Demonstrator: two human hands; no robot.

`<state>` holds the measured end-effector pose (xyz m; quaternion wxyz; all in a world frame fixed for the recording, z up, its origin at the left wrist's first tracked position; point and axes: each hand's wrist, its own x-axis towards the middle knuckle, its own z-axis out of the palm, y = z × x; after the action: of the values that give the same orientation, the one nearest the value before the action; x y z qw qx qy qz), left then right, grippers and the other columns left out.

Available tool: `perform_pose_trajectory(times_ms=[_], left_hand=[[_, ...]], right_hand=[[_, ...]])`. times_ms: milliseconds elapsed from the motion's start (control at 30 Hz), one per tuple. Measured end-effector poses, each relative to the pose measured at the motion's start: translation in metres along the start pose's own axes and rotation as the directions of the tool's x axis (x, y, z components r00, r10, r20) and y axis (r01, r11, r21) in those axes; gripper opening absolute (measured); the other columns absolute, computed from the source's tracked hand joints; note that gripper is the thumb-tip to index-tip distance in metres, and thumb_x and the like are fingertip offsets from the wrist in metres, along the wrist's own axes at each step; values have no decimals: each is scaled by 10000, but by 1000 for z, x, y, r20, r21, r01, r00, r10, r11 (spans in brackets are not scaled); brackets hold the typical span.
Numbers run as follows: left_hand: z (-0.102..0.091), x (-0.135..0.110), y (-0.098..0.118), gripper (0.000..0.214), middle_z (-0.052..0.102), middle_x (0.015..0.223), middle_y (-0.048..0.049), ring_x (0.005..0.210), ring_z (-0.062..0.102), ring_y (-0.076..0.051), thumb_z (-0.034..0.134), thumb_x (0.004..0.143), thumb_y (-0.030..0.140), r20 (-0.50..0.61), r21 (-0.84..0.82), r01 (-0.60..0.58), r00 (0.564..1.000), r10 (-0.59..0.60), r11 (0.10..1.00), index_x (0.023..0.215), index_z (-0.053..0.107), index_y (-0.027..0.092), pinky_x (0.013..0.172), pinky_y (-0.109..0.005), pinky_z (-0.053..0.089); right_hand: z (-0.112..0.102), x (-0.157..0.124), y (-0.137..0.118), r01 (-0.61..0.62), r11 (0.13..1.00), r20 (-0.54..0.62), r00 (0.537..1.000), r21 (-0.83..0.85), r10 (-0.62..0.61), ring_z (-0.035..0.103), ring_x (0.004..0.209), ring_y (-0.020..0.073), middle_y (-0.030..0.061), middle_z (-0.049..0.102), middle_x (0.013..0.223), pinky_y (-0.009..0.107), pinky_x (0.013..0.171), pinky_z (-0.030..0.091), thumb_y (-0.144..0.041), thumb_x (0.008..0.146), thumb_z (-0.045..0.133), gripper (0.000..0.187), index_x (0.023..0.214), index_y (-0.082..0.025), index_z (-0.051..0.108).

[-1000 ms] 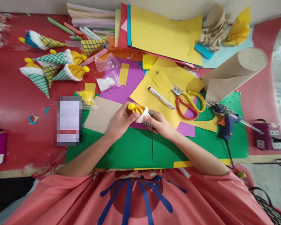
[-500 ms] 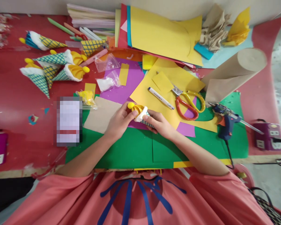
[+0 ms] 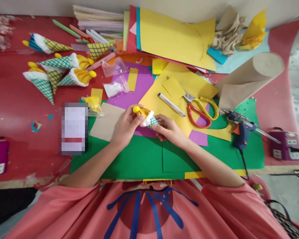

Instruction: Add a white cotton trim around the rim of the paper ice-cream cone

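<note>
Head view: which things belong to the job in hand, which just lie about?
Likely the job:
patterned cone, held by left hand and right hand
similar cones, upper left

Apparently lying about:
scissors
marker
glue gun
brown paper roll

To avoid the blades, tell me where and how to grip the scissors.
Take the scissors by their red and yellow handles, probably best from the near right: the spread loops face that way, while the blades point away, partly beneath yellow card.

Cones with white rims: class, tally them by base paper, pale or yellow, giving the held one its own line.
Held pale cone: 1
Pale cones lying down: 3
Yellow cones lying down: 2
Total: 6
</note>
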<state>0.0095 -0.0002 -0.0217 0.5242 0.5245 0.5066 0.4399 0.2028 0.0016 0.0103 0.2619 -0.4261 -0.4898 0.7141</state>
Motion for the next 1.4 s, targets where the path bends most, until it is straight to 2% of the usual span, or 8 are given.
perform_pose_trajectory(times_ms=[100, 200, 333, 500, 933, 1400], left_hand=[[3, -2, 3, 383, 684, 1208, -48, 1146, 659, -220, 645, 883, 495, 14, -131, 21, 1000, -20, 991, 1177, 550, 269, 954, -357, 528], [6, -4, 6, 350, 704, 1196, -39, 1129, 666, -205, 684, 866, 460, 38, -161, -7, 999, 13, 987, 1129, 563, 264, 969, -355, 517], [7, -5, 7, 362, 713, 1190, -49, 1114, 675, -210, 699, 852, 474, 47, -146, -8, 999, 15, 989, 1106, 562, 254, 961, -363, 520], [5, -5, 4, 346, 704, 1180, -40, 1141, 662, -206, 707, 856, 444, 56, -134, -38, 997, 46, 990, 1114, 573, 256, 979, -351, 515], [5, -4, 6, 349, 717, 1129, -26, 1076, 690, -184, 745, 823, 428, 62, -138, -58, 996, 67, 989, 1080, 585, 254, 927, -313, 547], [3, -4, 3, 330, 709, 1116, -25, 1059, 686, -190, 720, 844, 432, 58, -118, -42, 997, 49, 992, 1088, 583, 256, 920, -327, 544]], right_hand=[[-1, -1, -2, -17, 999, 2, 1000, -35, 17, 461, 403, 63, -77, 538, 576, 190, 387, 334, -531, 860, 670, 407, 981, -174, 518], [-2, -3, -6, -14, 997, 32, 999, -82, 17, 406, 412, 57, -70, 503, 587, 203, 393, 294, -572, 911, 572, 409, 930, -165, 539], [-1, -3, -10, 15, 990, -4, 1000, -143, -16, 411, 549, 80, -49, 447, 646, 215, 490, 318, -569, 925, 523, 422, 877, -152, 566], [1, -3, -10, 23, 984, -22, 999, -179, -28, 409, 637, 102, -28, 461, 697, 230, 556, 320, -575, 917, 531, 434, 868, -147, 585], [1, -3, -11, 28, 985, -27, 999, -170, -33, 424, 664, 113, -22, 470, 710, 239, 583, 328, -574, 918, 532, 430, 847, -154, 590], [0, -2, -7, 36, 990, -11, 999, -138, -38, 406, 574, 89, -55, 432, 621, 237, 547, 322, -550, 927, 529, 403, 823, -161, 545]])
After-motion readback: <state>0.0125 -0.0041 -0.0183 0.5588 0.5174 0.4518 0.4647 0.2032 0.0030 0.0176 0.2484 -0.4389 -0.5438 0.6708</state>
